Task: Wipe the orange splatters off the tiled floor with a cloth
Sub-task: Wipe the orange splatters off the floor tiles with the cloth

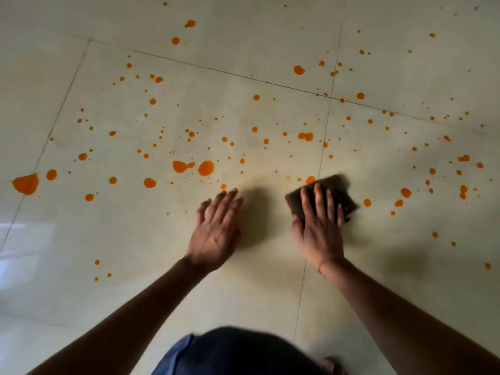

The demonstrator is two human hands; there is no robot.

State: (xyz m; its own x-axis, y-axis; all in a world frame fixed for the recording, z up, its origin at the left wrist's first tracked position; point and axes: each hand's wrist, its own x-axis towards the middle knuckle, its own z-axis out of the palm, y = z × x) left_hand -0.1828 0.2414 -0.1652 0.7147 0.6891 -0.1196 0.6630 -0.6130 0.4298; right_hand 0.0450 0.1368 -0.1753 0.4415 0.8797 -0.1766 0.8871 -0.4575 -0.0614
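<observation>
Right hand [320, 226] pressed flat, fingers spread, pinning dark cloth [327, 196] to tiled floor [243, 293]. Nearest orange splatters [310, 180] touching cloth's far edge, more lying beyond and rightward. Left hand [216, 228] open, holding nothing, braced just beside; bigger drops farther left.

cloth [324, 197] under right hand [320, 231], splatters [205, 168] beyond

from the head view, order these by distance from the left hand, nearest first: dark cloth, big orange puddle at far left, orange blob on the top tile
From the left hand:
1. dark cloth, just right, under the right hand
2. big orange puddle, far left
3. orange blob, top tile
</observation>
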